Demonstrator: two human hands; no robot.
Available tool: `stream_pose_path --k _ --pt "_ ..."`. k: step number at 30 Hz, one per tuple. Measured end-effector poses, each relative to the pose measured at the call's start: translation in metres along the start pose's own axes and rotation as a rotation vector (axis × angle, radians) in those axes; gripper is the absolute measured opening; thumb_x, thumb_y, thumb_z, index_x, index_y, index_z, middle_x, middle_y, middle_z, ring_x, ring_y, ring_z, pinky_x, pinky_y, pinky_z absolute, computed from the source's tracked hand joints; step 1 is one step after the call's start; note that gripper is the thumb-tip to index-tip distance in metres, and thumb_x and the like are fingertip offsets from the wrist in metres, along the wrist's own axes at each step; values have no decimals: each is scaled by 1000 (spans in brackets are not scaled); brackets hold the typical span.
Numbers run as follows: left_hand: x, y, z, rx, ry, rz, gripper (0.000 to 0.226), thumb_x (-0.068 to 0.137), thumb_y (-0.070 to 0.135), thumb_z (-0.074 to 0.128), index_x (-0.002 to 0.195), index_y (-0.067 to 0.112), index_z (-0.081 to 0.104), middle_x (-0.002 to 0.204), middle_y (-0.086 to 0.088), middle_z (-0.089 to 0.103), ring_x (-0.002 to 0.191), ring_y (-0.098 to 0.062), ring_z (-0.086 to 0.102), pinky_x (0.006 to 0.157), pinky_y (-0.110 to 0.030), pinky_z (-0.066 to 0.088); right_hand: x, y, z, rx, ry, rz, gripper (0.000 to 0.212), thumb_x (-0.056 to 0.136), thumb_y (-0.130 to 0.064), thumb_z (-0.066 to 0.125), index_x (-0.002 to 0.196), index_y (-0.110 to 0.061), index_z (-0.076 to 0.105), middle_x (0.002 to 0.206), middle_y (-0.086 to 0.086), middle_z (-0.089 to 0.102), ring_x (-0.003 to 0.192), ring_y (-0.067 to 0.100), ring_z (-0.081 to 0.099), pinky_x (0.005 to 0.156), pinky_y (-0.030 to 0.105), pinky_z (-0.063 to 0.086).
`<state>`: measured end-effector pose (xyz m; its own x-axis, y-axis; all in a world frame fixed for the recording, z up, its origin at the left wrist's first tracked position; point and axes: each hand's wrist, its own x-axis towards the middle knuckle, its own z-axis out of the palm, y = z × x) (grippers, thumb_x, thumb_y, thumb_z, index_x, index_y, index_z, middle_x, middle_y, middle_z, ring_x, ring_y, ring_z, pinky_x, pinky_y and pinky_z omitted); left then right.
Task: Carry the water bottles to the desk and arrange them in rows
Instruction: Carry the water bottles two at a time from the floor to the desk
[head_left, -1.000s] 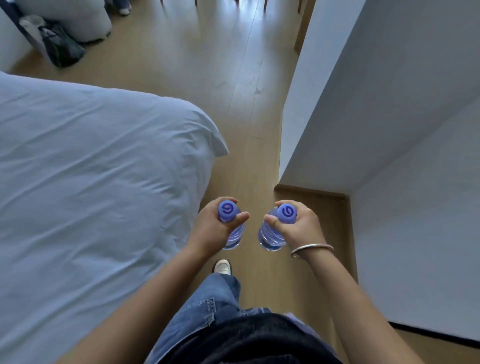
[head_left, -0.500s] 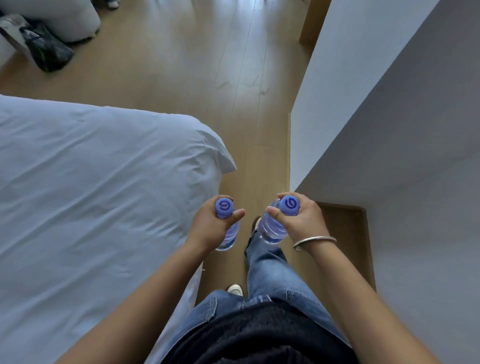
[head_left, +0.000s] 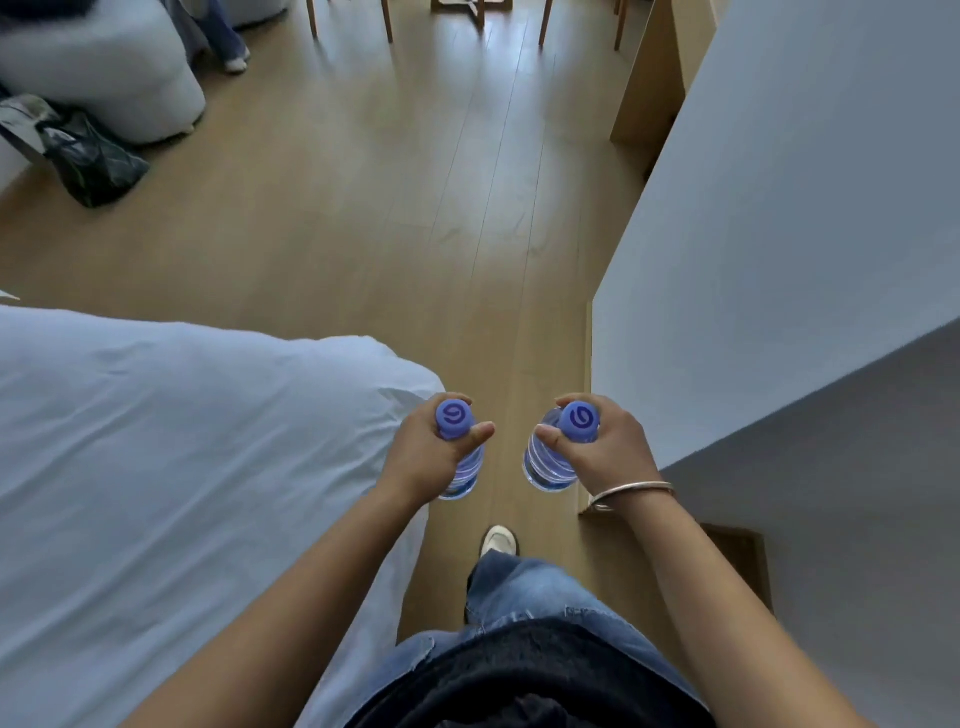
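Two clear water bottles with blue caps hang upright in front of me above the wooden floor. My left hand grips the left bottle around its neck, just under its cap. My right hand grips the right bottle the same way, and a silver bangle sits on that wrist. The bottles are about a hand's width apart. No desk top is in view.
A bed with white bedding fills the left side. A white wall corner juts in on the right, leaving a narrow wooden floor passage ahead. Chair legs stand far ahead, a black bag and another person's legs at far left.
I have walked forward along the passage; the bed end and wall corner have slid closer and more of the room ahead shows. Both hands keep the same grip on the bottles.
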<state>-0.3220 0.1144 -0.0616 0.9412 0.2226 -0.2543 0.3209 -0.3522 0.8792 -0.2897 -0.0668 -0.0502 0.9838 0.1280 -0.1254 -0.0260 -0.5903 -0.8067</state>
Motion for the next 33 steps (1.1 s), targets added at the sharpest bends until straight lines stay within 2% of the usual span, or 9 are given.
stream_pose_path --k 2,6,10,15,18,21,25,28,33 --pt "32 15 0 2 20 31 35 79 20 72 107 6 58 97 -9 60 89 -20 57 86 -32 47 36 -6 -9 -8 6 -21 38 75 -24 74 106 -6 61 93 2 59 83 14 55 68 6 40" --pt "83 35 -1 -29 42 6 37 78 20 73 109 4 58 100 -10 62 92 -20 57 88 -33 47 95 -16 -22 -29 21 -46 37 75 -23 74 105 -4 61 92 3 59 82 16 55 76 20 44" --pt "138 52 -1 -35 -20 -8 27 76 20 75 97 12 59 89 -5 60 82 -17 55 82 -31 46 146 -20 -29 -28 22 -38 34 75 -25 74 100 -7 62 89 2 59 81 16 56 75 23 47" --pt "224 74 5 -86 -96 -17 24 76 13 75 92 10 57 83 -7 56 76 -18 51 76 -30 46 218 -23 -35 -35 29 16 31 75 -29 74 94 -7 63 85 5 62 79 20 58 77 32 52" --pt "286 89 10 -114 -138 10 24 76 12 75 92 10 57 81 -5 55 73 -16 50 66 -16 45 273 -26 -39 -40 43 43 29 76 -29 73 89 -6 64 82 11 65 76 24 59 75 36 53" --pt "352 110 10 -112 -161 52 24 77 12 74 94 10 58 82 -5 56 72 -13 50 59 -9 43 337 -35 -45 -56 80 58 31 76 -30 73 91 -5 63 85 13 66 79 27 61 75 35 53" --pt "440 144 1 -112 -200 70 22 76 14 75 89 15 57 79 1 56 73 -14 52 67 -15 44 419 -53 -57 -35 146 98 31 75 -29 74 95 -7 63 89 11 65 82 23 60 78 31 52" --pt "503 173 -9 -120 -225 93 20 76 15 75 83 20 56 77 2 55 71 -13 51 66 -16 44 473 -66 -68 16 230 112 31 75 -28 75 97 -10 63 89 5 64 81 18 59 79 27 51" --pt "581 204 -15 -101 -191 163 23 76 14 75 90 13 58 79 2 55 70 -10 51 67 -16 43 543 -74 -83 13 279 106 33 75 -28 75 100 -11 62 90 3 63 83 16 59 77 22 48"
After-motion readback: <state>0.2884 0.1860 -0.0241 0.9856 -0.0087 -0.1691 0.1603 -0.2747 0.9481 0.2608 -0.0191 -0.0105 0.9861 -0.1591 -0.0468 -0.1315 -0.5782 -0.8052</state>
